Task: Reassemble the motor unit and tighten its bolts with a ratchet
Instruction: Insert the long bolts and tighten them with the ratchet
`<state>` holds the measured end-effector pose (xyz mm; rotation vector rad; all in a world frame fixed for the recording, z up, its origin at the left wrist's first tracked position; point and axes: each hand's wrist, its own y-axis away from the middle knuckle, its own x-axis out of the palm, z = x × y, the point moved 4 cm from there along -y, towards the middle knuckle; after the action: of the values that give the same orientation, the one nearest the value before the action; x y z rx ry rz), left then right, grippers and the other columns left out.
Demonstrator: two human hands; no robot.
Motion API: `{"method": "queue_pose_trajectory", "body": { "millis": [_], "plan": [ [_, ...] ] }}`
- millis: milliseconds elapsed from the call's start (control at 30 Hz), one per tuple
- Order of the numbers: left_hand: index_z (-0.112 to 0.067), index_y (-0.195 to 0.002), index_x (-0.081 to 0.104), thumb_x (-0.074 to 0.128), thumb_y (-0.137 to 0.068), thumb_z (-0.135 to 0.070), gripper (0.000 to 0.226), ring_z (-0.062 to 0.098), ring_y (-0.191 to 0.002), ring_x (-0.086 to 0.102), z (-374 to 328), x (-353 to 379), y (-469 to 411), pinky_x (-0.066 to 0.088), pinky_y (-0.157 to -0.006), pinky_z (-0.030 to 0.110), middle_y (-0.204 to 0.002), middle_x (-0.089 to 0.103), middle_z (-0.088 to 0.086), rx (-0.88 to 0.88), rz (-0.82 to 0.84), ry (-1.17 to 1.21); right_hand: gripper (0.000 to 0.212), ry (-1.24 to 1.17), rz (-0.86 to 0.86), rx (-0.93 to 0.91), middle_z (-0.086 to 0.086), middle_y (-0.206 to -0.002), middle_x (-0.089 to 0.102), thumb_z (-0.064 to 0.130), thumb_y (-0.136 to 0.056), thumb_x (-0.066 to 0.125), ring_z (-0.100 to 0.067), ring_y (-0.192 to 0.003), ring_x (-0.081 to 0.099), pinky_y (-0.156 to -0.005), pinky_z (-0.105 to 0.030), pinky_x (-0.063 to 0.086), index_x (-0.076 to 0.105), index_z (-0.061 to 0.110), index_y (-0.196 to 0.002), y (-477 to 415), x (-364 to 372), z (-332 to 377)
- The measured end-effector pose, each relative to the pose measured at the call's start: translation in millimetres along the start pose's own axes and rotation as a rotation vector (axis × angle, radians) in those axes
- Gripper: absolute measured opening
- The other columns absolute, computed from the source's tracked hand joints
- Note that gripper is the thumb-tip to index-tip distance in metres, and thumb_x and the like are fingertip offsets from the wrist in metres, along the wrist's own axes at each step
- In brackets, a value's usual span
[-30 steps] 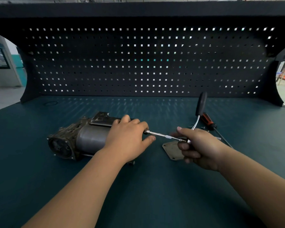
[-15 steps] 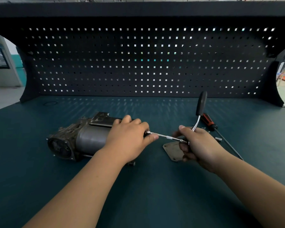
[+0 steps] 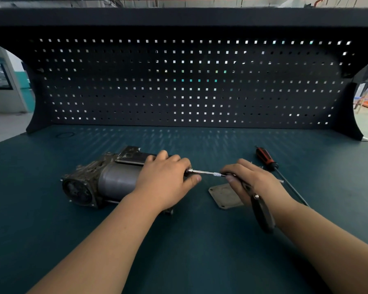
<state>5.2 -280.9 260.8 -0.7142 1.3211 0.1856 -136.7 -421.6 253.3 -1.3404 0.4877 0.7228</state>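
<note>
Ratchet [image 3: 262, 211]: handle, upright a moment ago, now swung down toward the person, right hand [image 3: 255, 181] gripping its head, extension seated in the end of the motor [image 3: 115, 181], which lies on the counter [image 3: 200, 262] clasped by the left hand [image 3: 166, 181]; likely one tightening stroke made.

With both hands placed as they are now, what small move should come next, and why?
Probably swing the black-handled chrome ratchet through a tightening stroke: its slim chrome extension bar reaches the end of the grey cylindrical metal motor unit, the right hand grips its head, and the left hand holds the motor steady.
</note>
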Motion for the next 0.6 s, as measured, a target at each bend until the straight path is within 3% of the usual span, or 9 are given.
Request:
{"method": "queue_pose_trajectory", "body": {
  "millis": [100, 233, 333, 433, 600],
  "plan": [
    [-0.036, -0.105, 0.051, 0.032, -0.084, -0.070, 0.043, 0.015, -0.102, 0.039, 1, 1, 0, 0.029, -0.086, 0.035, -0.105, 0.055, -0.016, 0.006, -0.016, 0.017, 0.024, 0.018, 0.016, 0.041, 0.013, -0.088, 0.057, 0.029, -0.094, 0.048, -0.004, -0.077, 0.054, -0.065, -0.022, 0.041, 0.067, 0.022, -0.106, 1, 3, -3],
    [-0.037, -0.102, 0.053, 0.040, -0.083, -0.068, 0.039, 0.011, -0.089, 0.033, 2, -1, 0, 0.027, -0.078, 0.030, -0.087, 0.047, -0.018, 0.009, -0.047, 0.066, 0.016, -0.224, 0.053, 0.192, 0.018, -0.089, 0.062, 0.029, -0.096, 0.048, -0.004, -0.084, 0.058, -0.073, -0.017, 0.043, 0.064, 0.030, -0.096, 0, 7, -8],
    [-0.041, -0.092, 0.052, 0.041, -0.079, -0.071, 0.035, 0.010, -0.083, 0.034, 5, -4, 1, 0.026, -0.071, 0.029, -0.076, 0.042, -0.018, 0.025, -0.023, 0.107, 0.021, -0.364, 0.066, 0.314, 0.014, -0.077, 0.062, 0.022, -0.097, 0.050, -0.005, -0.068, 0.056, -0.062, -0.019, 0.045, 0.064, 0.033, -0.086, -2, 9, -12],
    [-0.045, -0.089, 0.053, 0.039, -0.069, -0.076, 0.040, 0.012, -0.083, 0.048, 10, -7, 3, 0.031, -0.066, 0.030, -0.081, 0.046, -0.012, -0.028, 0.016, 0.191, 0.026, -0.596, 0.070, 0.576, 0.006, -0.053, 0.050, 0.027, -0.097, 0.047, -0.010, -0.048, 0.047, -0.047, -0.022, 0.041, 0.068, 0.032, -0.083, -4, 13, -14],
    [-0.041, -0.084, 0.046, 0.047, -0.078, -0.068, 0.027, 0.010, -0.090, 0.042, 4, -9, 4, 0.033, -0.071, 0.029, -0.085, 0.050, -0.017, 0.042, -0.005, 0.184, 0.039, -1.067, 0.281, 0.994, 0.000, -0.048, 0.040, 0.037, -0.101, 0.040, -0.013, -0.031, 0.026, -0.045, -0.027, 0.045, 0.066, 0.011, -0.089, 3, 23, -5]
  ]
}}
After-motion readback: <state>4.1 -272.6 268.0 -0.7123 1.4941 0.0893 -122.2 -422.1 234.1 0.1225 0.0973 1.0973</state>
